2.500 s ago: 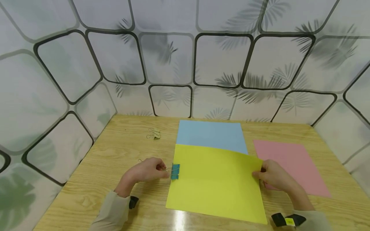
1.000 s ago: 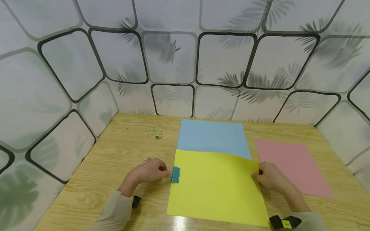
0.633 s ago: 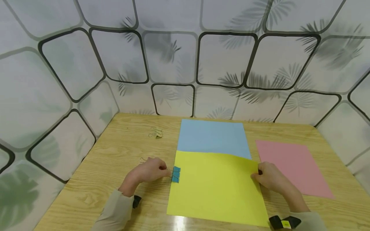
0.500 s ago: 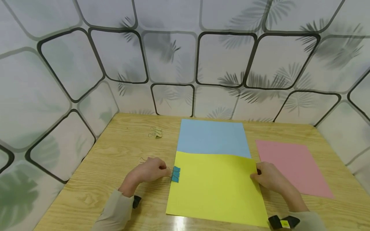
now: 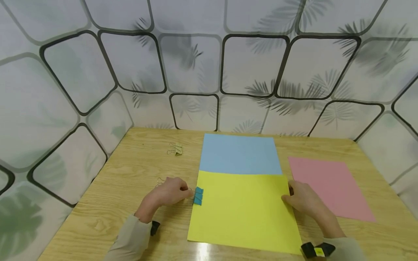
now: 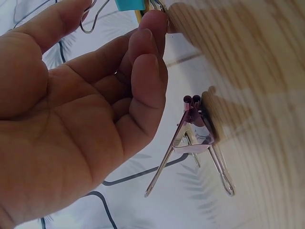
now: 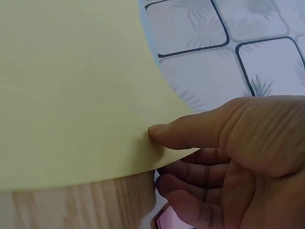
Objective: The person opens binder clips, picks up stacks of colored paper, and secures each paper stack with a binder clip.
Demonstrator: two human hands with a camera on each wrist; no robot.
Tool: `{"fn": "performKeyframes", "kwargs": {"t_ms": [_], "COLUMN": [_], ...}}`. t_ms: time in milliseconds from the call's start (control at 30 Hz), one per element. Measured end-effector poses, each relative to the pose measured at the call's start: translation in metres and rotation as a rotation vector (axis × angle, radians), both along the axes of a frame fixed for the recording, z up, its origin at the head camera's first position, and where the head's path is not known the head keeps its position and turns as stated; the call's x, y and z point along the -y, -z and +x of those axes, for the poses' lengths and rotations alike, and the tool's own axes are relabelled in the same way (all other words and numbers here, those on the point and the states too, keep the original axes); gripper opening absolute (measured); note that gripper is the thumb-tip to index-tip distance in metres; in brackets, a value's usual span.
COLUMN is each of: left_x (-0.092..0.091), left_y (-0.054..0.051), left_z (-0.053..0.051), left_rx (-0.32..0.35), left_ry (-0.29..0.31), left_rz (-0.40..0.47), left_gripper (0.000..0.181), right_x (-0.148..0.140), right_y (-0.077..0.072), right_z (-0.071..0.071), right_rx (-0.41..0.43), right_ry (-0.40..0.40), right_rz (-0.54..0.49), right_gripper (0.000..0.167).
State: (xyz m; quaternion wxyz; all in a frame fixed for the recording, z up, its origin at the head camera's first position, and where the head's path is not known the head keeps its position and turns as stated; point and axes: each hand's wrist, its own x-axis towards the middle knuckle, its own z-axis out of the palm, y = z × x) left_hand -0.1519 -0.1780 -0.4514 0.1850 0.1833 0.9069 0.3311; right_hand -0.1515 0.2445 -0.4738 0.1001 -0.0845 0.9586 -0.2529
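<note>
A yellow sheet of paper (image 5: pixel 245 214) overlaps the near part of a blue sheet (image 5: pixel 240 154). A teal binder clip (image 5: pixel 198 196) sits on the yellow sheet's left edge. My left hand (image 5: pixel 169 192) holds the clip by its wire handles; the left wrist view catches only part of the teal body (image 6: pixel 129 5), cut by the frame's top. At the opposite edge, my right hand (image 5: pixel 305 199) pinches the yellow sheet. Its thumb lies on top and its other fingers are underneath, as the right wrist view shows, where the sheet (image 7: pixel 86 95) curves slightly.
A pink sheet (image 5: pixel 333 188) lies to the right on the wooden table (image 5: pixel 130 159). Toward the back left stands a yellow binder clip (image 5: pixel 177 149). A pink binder clip (image 6: pixel 193 138) is beside my left hand, mostly hidden in the head view. Patterned cloth walls (image 5: pixel 192 65) surround the table.
The yellow sheet's right side has come down and flattened, and its top edge now looks straighter. My right hand has shifted slightly left with it. The left hand stays at the teal binder clip.
</note>
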Motion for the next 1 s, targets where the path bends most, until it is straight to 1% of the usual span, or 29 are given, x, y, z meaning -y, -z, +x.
{"fn": "performKeyframes", "kwargs": {"t_ms": [33,133,167,233,333,433,467,533,633,667,700,767,833,867,933,1000], "left_x": [-0.0004,-0.0015,-0.0018,-0.0022,-0.0026,-0.0026,-0.0025,-0.0021,-0.0017,-0.0015,-0.0013,-0.001,-0.0008,-0.0008,-0.0008,-0.0011], "left_y": [-0.0001,-0.001,-0.0013,-0.0017,-0.0022,-0.0019,-0.0019,-0.0016,-0.0015,-0.0016,-0.0017,-0.0023,-0.003,-0.0036,-0.0043,-0.0045], "left_z": [-0.0004,-0.0012,-0.0013,-0.0014,-0.0009,-0.0001,0.0003,0.001,0.0017,0.0018,0.0018,0.0019,0.0021,0.0023,0.003,0.0033], "left_rx": [-0.004,-0.007,-0.007,-0.003,-0.005,-0.008,-0.008,-0.005,-0.001,-0.002,-0.003,-0.008,-0.015,-0.017,-0.024,-0.024], "left_ry": [-0.001,0.0,0.001,0.001,-0.001,-0.009,-0.012,-0.014,-0.007,-0.005,-0.003,0.002,0.01,0.015,0.026,0.029], "left_rz": [-0.002,-0.003,-0.001,-0.001,-0.004,-0.011,-0.012,-0.01,0.002,0.005,0.007,0.005,0.002,0.003,0.005,0.009], "left_gripper": [0.048,0.048,0.049,0.049,0.049,0.05,0.05,0.05,0.05,0.05,0.05,0.05,0.05,0.05,0.05,0.05], "right_x": [-0.0002,-0.0006,-0.0007,-0.0006,-0.0002,0.0006,0.0007,0.0009,0.0007,0.0005,0.0005,0.0006,0.0008,0.0008,0.0008,0.0008], "right_y": [-0.0013,-0.0035,-0.0037,-0.0032,-0.0016,0.0005,0.0012,0.002,0.002,0.0017,0.0014,0.0014,0.0018,0.0021,0.0028,0.0032], "right_z": [-0.0004,-0.0012,-0.0014,-0.0014,-0.0007,0.0005,0.001,0.0014,0.0016,0.0014,0.0012,0.001,0.0013,0.0011,0.0013,0.0012], "right_rx": [0.0,0.003,0.008,0.008,0.0,-0.017,-0.028,-0.043,-0.069,-0.074,-0.072,-0.069,-0.064,-0.067,-0.072,-0.079], "right_ry": [0.005,0.011,0.012,0.016,0.02,0.017,0.012,0.002,-0.022,-0.029,-0.034,-0.045,-0.052,-0.057,-0.065,-0.069], "right_rz": [0.003,-0.005,-0.01,-0.004,0.007,0.015,0.013,0.007,-0.009,-0.015,-0.019,-0.028,-0.027,-0.021,-0.017,-0.006], "right_gripper": [0.03,0.059,0.066,0.07,0.072,0.07,0.063,0.061,0.05,0.042,0.043,0.032,0.029,0.024,0.023,0.017]}}
